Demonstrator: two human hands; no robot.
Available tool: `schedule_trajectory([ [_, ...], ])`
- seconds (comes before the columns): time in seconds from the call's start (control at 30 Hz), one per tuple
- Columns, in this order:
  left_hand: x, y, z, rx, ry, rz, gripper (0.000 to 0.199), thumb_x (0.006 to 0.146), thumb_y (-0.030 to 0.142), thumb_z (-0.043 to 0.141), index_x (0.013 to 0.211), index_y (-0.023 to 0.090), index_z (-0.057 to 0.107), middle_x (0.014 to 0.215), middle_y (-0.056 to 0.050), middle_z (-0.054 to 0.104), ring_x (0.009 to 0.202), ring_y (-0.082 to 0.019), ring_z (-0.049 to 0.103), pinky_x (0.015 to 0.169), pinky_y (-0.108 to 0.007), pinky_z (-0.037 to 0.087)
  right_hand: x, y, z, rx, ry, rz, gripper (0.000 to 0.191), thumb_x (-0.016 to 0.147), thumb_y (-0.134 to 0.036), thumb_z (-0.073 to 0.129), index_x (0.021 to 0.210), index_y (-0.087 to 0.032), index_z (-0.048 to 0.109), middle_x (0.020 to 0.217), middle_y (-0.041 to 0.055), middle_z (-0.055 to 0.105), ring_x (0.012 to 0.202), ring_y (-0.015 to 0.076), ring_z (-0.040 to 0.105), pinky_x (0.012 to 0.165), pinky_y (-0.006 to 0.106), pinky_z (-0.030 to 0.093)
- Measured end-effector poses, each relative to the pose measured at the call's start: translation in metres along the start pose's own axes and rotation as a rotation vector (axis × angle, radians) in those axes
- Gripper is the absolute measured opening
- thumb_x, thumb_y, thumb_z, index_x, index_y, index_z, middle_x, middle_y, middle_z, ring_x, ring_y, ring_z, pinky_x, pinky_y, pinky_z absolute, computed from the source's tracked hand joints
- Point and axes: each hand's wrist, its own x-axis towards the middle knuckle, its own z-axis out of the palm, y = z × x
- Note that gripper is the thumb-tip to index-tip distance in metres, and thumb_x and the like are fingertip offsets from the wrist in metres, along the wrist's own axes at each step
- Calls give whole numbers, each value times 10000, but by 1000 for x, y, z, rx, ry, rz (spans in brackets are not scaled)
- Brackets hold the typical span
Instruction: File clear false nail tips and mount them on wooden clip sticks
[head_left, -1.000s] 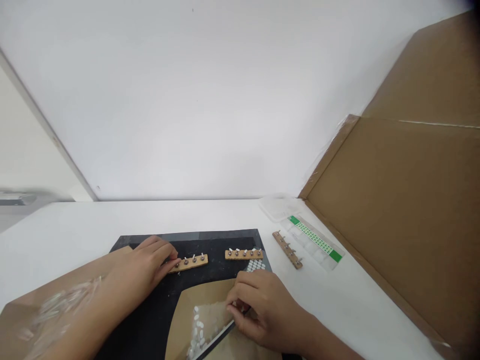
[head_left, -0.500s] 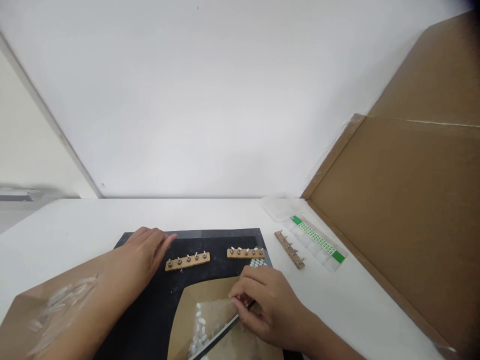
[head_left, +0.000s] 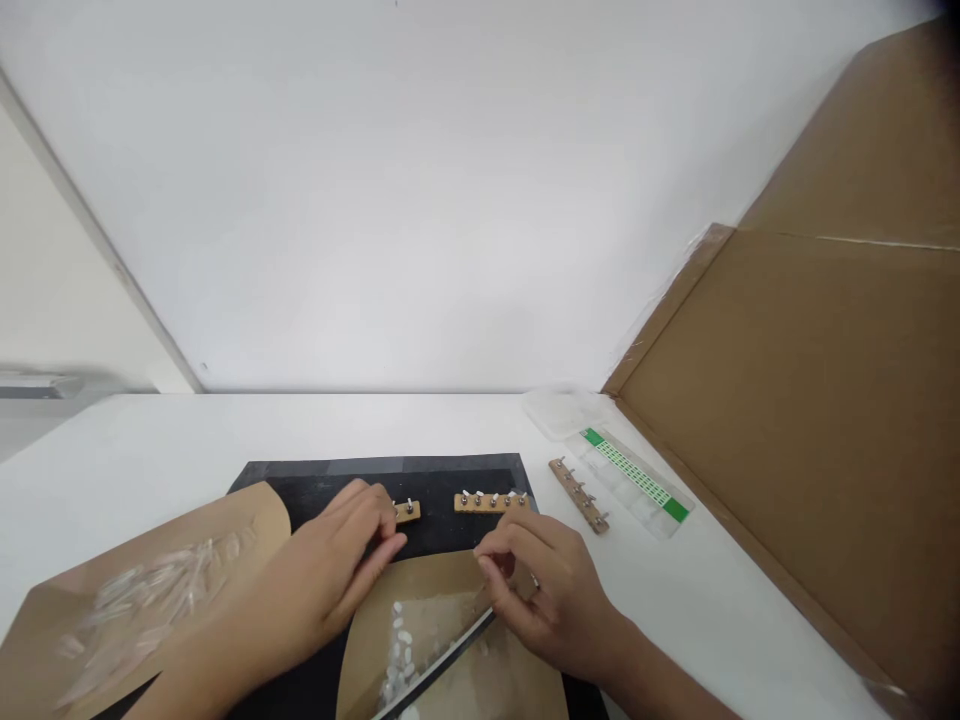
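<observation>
My left hand (head_left: 349, 560) is in front of the left wooden strip (head_left: 409, 512) and hides most of it. Its thumb and forefinger tips are close together; anything between them is too small to make out. My right hand (head_left: 544, 580) is in a pinch above the right part of a brown sheet (head_left: 525, 680), and what it grips is hidden. A black-and-white band (head_left: 442, 665) runs from the bottom edge up to those fingers. Small white pieces (head_left: 401, 650) lie on this sheet. Another wooden strip (head_left: 491, 503) with several metal posts and white tips stands behind my right hand.
A black mat (head_left: 322, 478) lies underneath. Clear tubes lie on a brown sheet (head_left: 274, 515) at left. To the right are a third posted strip (head_left: 579, 495), a clear case with a green label (head_left: 634, 472) and a clear lid (head_left: 559, 412). Cardboard (head_left: 810, 380) walls the right side.
My left hand has moved right and toward me, from beside the left wooden strip to in front of it, uncovering the left brown sheet. My right hand has shifted slightly right.
</observation>
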Motion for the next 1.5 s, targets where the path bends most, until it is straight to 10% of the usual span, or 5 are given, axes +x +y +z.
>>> schedule_trajectory([
  [0.43, 0, 9, 3, -55, -100, 333, 123, 1097, 197, 599, 1051, 258, 695, 974, -21, 697, 965, -217, 567, 867, -366, 475, -1, 0, 2, 5, -30, 21, 121, 969, -104, 610, 980, -217, 651, 816, 7, 612, 682, 157, 595, 631, 297, 427],
  [1.0, -15, -39, -42, 356, 46, -87, 193, 1016, 292, 496, 849, 232, 571, 844, -47, 638, 768, -223, 598, 714, -355, 483, -2, 0, 1, 33, -50, 27, 124, 959, -104, 616, 973, -224, 645, 832, 10, 627, 689, 159, 606, 640, 292, 448],
  [1.5, -9, -58, -34, 337, -185, -196, 242, 997, 369, 591, 1114, 305, 792, 1131, -50, 768, 904, -267, 742, 784, -375, 516, -1, 0, 0, 27, -86, -4, 126, 971, -105, 613, 969, -226, 647, 815, 12, 639, 697, 168, 594, 640, 290, 450],
])
